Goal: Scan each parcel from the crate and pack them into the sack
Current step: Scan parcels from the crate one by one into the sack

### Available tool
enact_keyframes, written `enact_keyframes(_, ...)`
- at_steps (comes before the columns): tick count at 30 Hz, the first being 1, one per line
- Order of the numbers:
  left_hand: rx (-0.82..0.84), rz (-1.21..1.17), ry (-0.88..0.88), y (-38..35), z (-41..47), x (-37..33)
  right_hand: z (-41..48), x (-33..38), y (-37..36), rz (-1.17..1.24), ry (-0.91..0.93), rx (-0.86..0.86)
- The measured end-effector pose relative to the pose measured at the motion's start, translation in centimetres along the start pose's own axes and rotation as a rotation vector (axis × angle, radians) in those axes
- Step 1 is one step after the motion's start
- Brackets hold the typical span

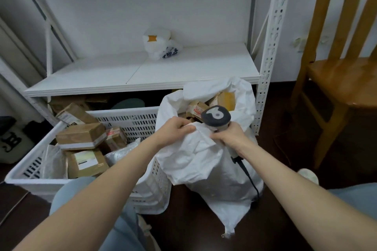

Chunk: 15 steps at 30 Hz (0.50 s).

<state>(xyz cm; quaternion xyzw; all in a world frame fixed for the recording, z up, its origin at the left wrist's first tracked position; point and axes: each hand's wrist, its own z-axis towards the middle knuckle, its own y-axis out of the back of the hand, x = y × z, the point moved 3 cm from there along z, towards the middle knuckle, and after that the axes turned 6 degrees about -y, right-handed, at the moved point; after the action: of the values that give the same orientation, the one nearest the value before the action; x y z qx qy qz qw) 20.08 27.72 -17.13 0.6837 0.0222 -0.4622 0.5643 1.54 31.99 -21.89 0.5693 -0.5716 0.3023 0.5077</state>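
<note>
— While the left hand [177, 128] and right hand [229, 134] are holding the rim of the sack [193, 155], how is packing going?
— Partway, seemingly: parcels [196, 108] are showing inside, and boxes [81, 135] are waiting in the crate [122, 113], left. Left grip is clutching cloth; right is grasping the scanner [216, 117] too.

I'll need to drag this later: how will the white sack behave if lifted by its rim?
Probably floppy: the sack creases and folds where the left hand and right hand, also holding the scanner, grip its rim. Likely bottom-heavy, with boxed parcels showing in its mouth. Released, its mouth may well sag shut.
</note>
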Motion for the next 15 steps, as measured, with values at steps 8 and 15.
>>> enact_keyframes(8,-0.012,0.188,0.015,-2.2,-1.0,0.7,-1.0,3.1,0.4,0.379,-0.078,0.028)
enact_keyframes(15,-0.142,-0.057,-0.006,3.3,0.1,-2.5,-1.5,5.3,4.1,0.426,-0.024,-0.034)
